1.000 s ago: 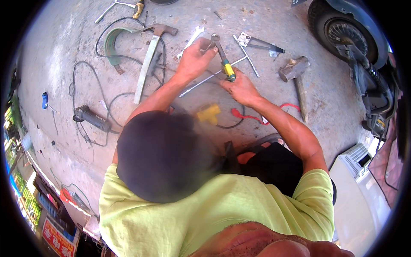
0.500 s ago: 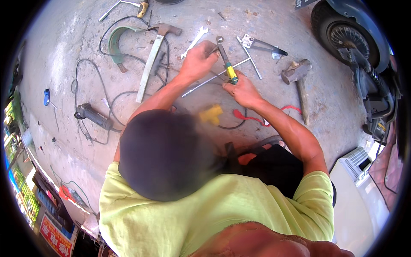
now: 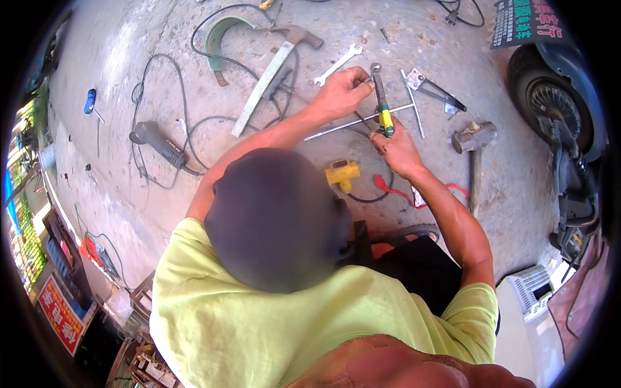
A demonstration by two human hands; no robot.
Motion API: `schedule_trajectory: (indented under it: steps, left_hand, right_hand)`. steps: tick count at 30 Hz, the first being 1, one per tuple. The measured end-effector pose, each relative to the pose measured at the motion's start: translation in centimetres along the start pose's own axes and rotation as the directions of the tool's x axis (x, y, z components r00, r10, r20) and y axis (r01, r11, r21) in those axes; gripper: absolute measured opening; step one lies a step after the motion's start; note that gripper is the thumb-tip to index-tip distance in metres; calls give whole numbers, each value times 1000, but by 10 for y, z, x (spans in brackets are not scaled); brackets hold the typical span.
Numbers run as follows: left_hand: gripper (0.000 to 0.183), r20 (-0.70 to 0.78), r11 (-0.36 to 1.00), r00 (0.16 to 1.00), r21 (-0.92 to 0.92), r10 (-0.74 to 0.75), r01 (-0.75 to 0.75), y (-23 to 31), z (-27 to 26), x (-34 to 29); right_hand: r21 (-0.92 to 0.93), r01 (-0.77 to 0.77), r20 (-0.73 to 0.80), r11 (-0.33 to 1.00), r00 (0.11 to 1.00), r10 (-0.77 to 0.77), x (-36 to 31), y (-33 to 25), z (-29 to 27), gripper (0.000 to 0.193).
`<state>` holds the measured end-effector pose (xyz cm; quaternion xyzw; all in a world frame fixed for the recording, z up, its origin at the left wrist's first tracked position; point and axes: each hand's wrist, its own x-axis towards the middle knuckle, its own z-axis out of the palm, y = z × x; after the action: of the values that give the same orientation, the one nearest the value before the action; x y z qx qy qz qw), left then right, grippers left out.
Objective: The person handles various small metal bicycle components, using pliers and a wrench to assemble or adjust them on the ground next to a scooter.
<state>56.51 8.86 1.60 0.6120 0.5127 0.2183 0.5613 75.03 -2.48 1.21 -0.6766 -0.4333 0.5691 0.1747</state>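
Note:
My right hand (image 3: 398,150) is closed round the yellow and green grip of a hand tool (image 3: 381,98) with a dark shaft and a small rounded metal head. Its kind is not clear. Beside that head, my left hand (image 3: 346,90) has its fingers pinched together; what they hold is too small to make out. Just beyond my left hand lies an open-end wrench (image 3: 337,65). A T-handled metal bar (image 3: 414,107) lies on the floor behind the tool, partly covered by my right hand and the tool.
A claw hammer (image 3: 265,87), a curved green metal guard (image 3: 211,48) and a corded angle grinder (image 3: 158,145) lie leftward on the concrete. Rightward are a sledgehammer (image 3: 474,137), a black-armed bracket (image 3: 440,94) and a vehicle wheel (image 3: 550,97). A yellow fitting (image 3: 341,173) and red cord (image 3: 407,197) lie nearer.
The whole view has shifted, so the floor things and both hands appear further right. The tool stays in my right hand, with my left fingers still by its head.

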Motion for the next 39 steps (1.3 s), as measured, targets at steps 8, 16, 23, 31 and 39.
schedule_trajectory:
  steps: [8, 16, 23, 31, 39]
  left_hand:
    - [31, -160, 994, 982, 44, 103, -97, -2, 7, -4]
    - [36, 34, 986, 987, -53, -159, 161, 1, 0, 2]
    - [33, -54, 999, 998, 43, 32, -30, -8, 5, -3]
    - [38, 34, 996, 995, -3, -91, 91, -1, 2, 0]
    - [30, 160, 860, 937, -372, -310, 348, -5, 2, 2]
  right_hand:
    - [-13, 35, 9, 999, 999, -34, 2, 4, 0, 46]
    - [8, 47, 3, 999, 999, -47, 5, 20, 3, 46]
    - [-56, 10, 15, 998, 1000, -9, -3, -6, -3, 50]
    - [-140, -14, 38, 990, 999, 19, -9, -17, -8, 72]
    - [-117, -2, 17, 993, 1000, 4, -9, -16, -6, 67]
